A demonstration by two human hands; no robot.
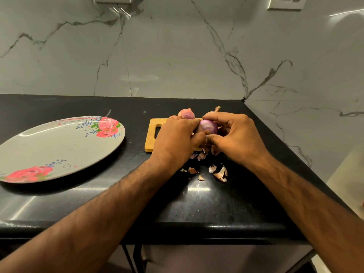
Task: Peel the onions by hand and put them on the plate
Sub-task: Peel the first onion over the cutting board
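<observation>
Head view: left hand (pixel 177 138) and right hand (pixel 234 134) both curled round half-peeled purple onion (pixel 209 126), held between them over wooden cutting board (pixel 152 134). Unpeeled onion (pixel 186 113) on board's far edge; another behind right hand, mostly hidden. Skin scraps (pixel 219 173) on near black counter (pixel 98 203). Floral plate (pixel 55 148) left, well apart.

The person's left forearm (pixel 98 213) and right forearm (pixel 307 196) are bare all the way to the lower edge of the view, each with fine hair along its upper side. The left hand (pixel 177 139) and right hand (pixel 237 138) are bare as well, with knuckles and wrist creases showing plainly.
</observation>
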